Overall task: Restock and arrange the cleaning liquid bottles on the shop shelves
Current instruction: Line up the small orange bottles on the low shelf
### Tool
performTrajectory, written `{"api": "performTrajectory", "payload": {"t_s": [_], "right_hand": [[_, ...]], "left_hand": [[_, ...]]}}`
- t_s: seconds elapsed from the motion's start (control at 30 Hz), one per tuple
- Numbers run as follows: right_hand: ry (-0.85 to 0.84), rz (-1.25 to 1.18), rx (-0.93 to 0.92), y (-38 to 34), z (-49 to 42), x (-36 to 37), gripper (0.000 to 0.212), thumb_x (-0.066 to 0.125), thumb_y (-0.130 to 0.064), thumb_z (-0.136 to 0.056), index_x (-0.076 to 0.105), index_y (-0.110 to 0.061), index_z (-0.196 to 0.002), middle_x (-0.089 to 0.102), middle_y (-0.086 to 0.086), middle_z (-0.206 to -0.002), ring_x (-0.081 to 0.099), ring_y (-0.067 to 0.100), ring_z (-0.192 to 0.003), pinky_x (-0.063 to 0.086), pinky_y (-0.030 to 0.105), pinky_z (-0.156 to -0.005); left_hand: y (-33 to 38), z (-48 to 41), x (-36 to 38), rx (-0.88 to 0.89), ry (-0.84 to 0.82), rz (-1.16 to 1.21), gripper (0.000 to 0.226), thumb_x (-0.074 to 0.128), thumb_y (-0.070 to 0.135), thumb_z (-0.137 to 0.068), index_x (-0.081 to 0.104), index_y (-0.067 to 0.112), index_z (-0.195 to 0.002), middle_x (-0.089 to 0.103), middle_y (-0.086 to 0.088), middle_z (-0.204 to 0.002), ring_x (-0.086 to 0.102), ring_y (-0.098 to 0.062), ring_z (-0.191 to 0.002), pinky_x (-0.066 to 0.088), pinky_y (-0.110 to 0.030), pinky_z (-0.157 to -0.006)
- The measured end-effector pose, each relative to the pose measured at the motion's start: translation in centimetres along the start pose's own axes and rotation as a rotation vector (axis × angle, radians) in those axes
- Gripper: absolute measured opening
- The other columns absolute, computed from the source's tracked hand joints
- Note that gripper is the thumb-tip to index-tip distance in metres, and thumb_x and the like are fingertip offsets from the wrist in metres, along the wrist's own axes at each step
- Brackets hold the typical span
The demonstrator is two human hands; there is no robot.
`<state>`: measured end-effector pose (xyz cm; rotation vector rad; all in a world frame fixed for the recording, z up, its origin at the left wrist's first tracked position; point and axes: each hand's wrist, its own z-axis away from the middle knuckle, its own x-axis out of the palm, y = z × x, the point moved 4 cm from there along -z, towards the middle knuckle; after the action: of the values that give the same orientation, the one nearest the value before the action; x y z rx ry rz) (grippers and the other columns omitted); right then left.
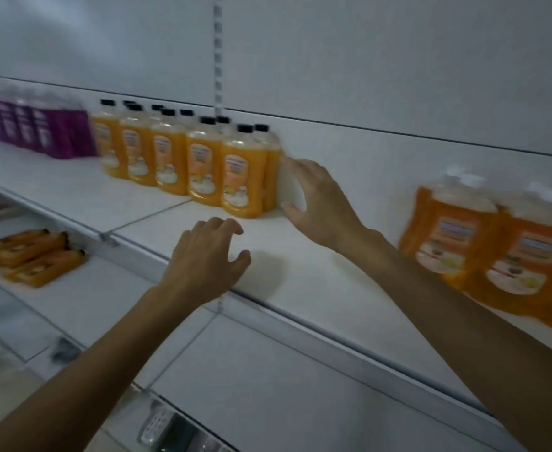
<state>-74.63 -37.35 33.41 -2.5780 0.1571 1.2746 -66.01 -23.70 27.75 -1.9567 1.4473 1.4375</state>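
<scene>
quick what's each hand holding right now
Left hand: open, holding nothing.
Right hand: open, fingers spread beside the orange bottles, holding nothing.

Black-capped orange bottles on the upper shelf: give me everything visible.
The orange bottles number about ten. They look like clear plastic filled with orange liquid, with black caps and pale front labels too blurred to read. They stand upright, tightly packed in two rows on the white shelf, close to its back panel. Purple packs sit to their left. The right hand, fingers spread, is at the rows' right end; contact cannot be told.
</scene>
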Motion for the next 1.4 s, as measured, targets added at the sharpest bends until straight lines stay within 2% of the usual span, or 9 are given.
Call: {"api": "performTrajectory", "payload": {"t_s": [0.13,0.27,0.47,0.6,0.9,1.07,1.23,1.4], "right_hand": [[-0.106,-0.121,-0.102,-8.1,-4.9,6.6,0.065,0.059,-0.021,-0.089,0.030,-0.017,-0.147,0.031,0.006,-0.151,0.026,0.024,-0.139,0.026,0.035,-0.113],[-0.177,-0.211,-0.148,-17.1,-9.8,12.0,0.063,0.057,-0.023,-0.091,0.028,-0.019,-0.148,0.030,0.006,-0.151,0.026,0.023,-0.139,0.026,0.034,-0.109],[-0.147,-0.416,-0.231,-28.7,-13.2,21.1,0.050,0.058,-0.019,-0.090,0.045,-0.013,-0.137,0.048,0.006,-0.136,0.046,0.021,-0.123,0.040,0.034,-0.101],[-0.236,-0.462,-0.233,-33.5,-13.3,27.8,0.045,0.058,-0.019,-0.090,0.049,-0.012,-0.133,0.051,0.008,-0.133,0.046,0.023,-0.122,0.038,0.034,-0.101],[-0.477,-0.555,-0.036,-35.0,-16.3,41.6,0.040,0.059,-0.024,-0.092,0.050,-0.013,-0.129,0.052,0.006,-0.129,0.048,0.021,-0.117,0.037,0.027,-0.092],[-0.501,-0.610,0.076,-34.7,-21.1,49.5,0.039,0.062,-0.028,-0.089,0.051,-0.016,-0.125,0.054,0.006,-0.127,0.050,0.019,-0.112,0.039,0.027,-0.086],[-0.518,-0.673,0.145,-36.1,-27.2,55.8,0.038,0.059,-0.026,-0.092,0.051,-0.016,-0.127,0.054,0.005,-0.126,0.045,0.010,-0.101,0.037,0.025,-0.082],[-0.548,-0.704,0.209,-37.3,-30.8,61.7,0.032,0.054,-0.030,-0.095,0.052,-0.017,-0.124,0.054,0.001,-0.125,0.047,0.009,-0.103,0.038,0.024,-0.083]], "left_hand": [[-10.0,3.2,-3.5,-0.141,0.043,-0.050,0.037,0.057,0.033,-0.089,0.054,0.015,-0.121,0.057,-0.007,-0.125,0.052,-0.025,-0.113,0.043,-0.036,-0.090],[-20.2,5.9,-7.8,-0.243,0.049,-0.087,0.037,0.058,0.031,-0.089,0.054,0.015,-0.122,0.055,-0.006,-0.127,0.051,-0.024,-0.115,0.042,-0.036,-0.094],[-32.0,9.2,-12.5,-0.313,0.054,-0.141,0.035,0.057,0.029,-0.090,0.053,0.014,-0.122,0.054,-0.005,-0.128,0.048,-0.022,-0.117,0.037,-0.030,-0.094],[-38.6,11.3,-13.0,-0.372,-0.008,-0.105,0.035,0.056,0.029,-0.090,0.053,0.017,-0.123,0.052,-0.004,-0.130,0.046,-0.021,-0.119,0.037,-0.033,-0.098],[-50.9,12.4,-9.7,-0.538,-0.025,0.041,0.032,0.060,0.026,-0.088,0.056,0.017,-0.118,0.052,-0.004,-0.126,0.049,-0.023,-0.115,0.042,-0.034,-0.095],[-58.6,7.4,-7.1,-0.555,-0.024,0.060,0.033,0.058,0.023,-0.090,0.055,0.014,-0.121,0.052,-0.008,-0.128,0.049,-0.023,-0.115,0.040,-0.030,-0.094],[-65.5,2.2,-4.5,-0.526,-0.146,0.076,0.036,0.057,0.026,-0.091,0.052,0.018,-0.125,0.049,-0.006,-0.132,0.045,-0.020,-0.121,0.037,-0.028,-0.097],[-72.2,-0.8,-4.1,-0.557,-0.123,0.097,0.037,0.058,0.024,-0.090,0.053,0.015,-0.125,0.050,-0.009,-0.131,0.046,-0.023,-0.121,0.039,-0.031,-0.096]]}}
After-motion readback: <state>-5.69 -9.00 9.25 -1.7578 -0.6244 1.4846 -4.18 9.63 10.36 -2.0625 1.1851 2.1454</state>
